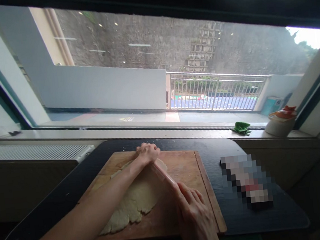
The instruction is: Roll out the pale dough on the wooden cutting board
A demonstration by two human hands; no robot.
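A wooden rolling pin point(165, 175) lies slantwise across the right part of a flat sheet of dough point(139, 193). My left hand point(148, 152) is closed round its far end, close to the board's back edge. Round the near end my right hand point(192, 207) is closed, low on the right side of the dough. The dough is pale, with a ragged, cracked near edge. Under it is a wooden cutting board point(183, 163). My left forearm crosses over the dough and hides part of its left side.
The board rests on a dark table point(231, 218). To its right lies a flat, blurred-out object point(246, 181). On the windowsill stand a green leaf-like item point(241, 128) and a pale pot point(280, 126) with something orange on top. A white radiator point(35, 151) is at the left, below the window.
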